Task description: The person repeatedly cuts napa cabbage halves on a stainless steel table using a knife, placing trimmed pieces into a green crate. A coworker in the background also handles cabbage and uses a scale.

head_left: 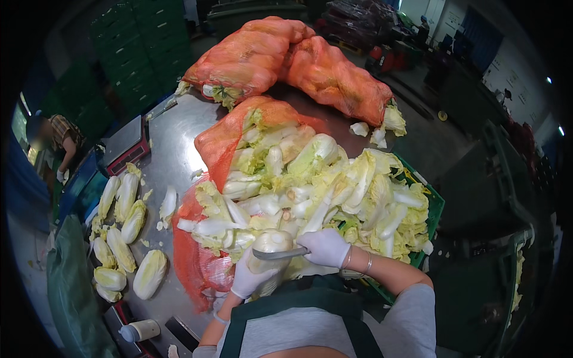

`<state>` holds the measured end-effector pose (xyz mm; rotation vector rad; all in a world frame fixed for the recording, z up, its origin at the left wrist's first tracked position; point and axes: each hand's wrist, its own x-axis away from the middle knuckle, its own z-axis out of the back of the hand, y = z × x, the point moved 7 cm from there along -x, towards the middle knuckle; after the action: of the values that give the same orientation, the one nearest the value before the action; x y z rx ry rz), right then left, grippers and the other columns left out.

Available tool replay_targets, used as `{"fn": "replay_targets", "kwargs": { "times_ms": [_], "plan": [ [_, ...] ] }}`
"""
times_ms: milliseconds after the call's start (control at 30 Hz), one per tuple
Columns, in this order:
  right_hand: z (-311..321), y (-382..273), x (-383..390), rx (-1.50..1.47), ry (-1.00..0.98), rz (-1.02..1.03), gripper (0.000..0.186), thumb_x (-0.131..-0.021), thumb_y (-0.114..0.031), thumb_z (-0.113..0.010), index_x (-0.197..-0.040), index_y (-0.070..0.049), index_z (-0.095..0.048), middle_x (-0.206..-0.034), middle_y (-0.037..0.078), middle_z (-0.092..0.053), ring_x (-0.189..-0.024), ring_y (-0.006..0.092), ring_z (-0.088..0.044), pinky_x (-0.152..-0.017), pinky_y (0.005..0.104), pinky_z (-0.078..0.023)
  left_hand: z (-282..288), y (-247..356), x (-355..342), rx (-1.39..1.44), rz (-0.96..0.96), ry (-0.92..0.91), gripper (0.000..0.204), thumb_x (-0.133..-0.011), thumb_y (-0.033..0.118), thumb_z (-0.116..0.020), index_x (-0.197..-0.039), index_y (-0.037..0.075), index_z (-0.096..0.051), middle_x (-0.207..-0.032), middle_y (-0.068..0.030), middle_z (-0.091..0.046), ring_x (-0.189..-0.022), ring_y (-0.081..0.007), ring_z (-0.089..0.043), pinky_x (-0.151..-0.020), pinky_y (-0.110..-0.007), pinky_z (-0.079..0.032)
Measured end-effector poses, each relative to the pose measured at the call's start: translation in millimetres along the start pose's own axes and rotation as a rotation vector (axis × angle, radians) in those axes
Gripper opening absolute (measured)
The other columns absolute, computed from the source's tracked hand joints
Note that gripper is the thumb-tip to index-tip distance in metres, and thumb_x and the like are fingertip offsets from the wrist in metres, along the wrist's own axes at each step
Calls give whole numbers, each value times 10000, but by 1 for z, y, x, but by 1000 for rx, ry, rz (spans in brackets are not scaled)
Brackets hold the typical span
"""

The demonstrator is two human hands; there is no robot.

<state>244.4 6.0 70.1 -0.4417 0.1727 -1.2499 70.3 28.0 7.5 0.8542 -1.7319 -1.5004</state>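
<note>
- At the far left another person (62, 143) stands bent over, well apart from your desk (173, 155).
- A scale (124, 146) sits on the desk's left part, with a row of trimmed halves (122, 230) lying on the steel below it.
- A white bottle (138, 330) lies near the desk's near-left corner.
- A red net (197, 256) is spread flat on the desk just left of your hands, and loose leaves lie on it.
- Your left hand (253, 275), gloved in white, grips the cabbage (270, 244) from below, its fingers curled around the lower part.
- The cabbage stands upright close to your apron (298, 298), at the near edge of the heap.
- The knife (279, 253) lies crosswise against the cabbage, its blade pointing left.
- Your right hand (325, 246), also gloved, has its fingers wrapped tight on the knife handle.
- The heap (334, 191) of cut cabbage fills the middle, spilling out of an opened net sack (224, 140).
- A green crate (434, 209) shows under the heap's right side.
- Two full orange sacks (286, 59) lie at the desk's far end.
</note>
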Motion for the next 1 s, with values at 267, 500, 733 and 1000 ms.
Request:
{"fn": "replay_targets", "kwargs": {
  "times_ms": [267,500,733,1000],
  "plan": [
    [-20,34,-13,28,-18,6,99,-717,-181,-526,-774,-127,-588,-677,129,-601,-659,327,-603,-592,437,-470,0,-9,7,-31,-7,-17,733,-632,130,-795,-1248,-7,-423,-1134,-93,-557,-1032,-156,-530,-903,-300,-423],
    [-67,133,-28,45,11,-164,195,-763,-257,-498,-831,-138,-635,-734,158,-619,-680,337,-602,-625,435,-476,-3,-20,-4,31,70,-133,780,-610,130,-813,-1266,-2,-413,-1169,-86,-544,-1049,-160,-523,-920,-301,-413],
    [-28,154,11,-213,-34,-387,364,-785,-419,-597,-898,-77,-651,-825,119,-652,-737,229,-629,-684,323,-486,14,2,12,51,17,-14,827,-567,83,-826,-1268,14,-392,-1180,-89,-524,-1071,-180,-517,-928,-314,-424],
    [20,-7,-16,-662,155,138,685,-664,-385,-752,-1205,-50,-497,-1101,151,-573,-1003,268,-567,-873,320,-429,15,-1,2,-110,-307,237,933,-557,79,-821,-1325,-1,-297,-1251,-143,-450,-1115,-232,-487,-947,-344,-413]
  ]
}}
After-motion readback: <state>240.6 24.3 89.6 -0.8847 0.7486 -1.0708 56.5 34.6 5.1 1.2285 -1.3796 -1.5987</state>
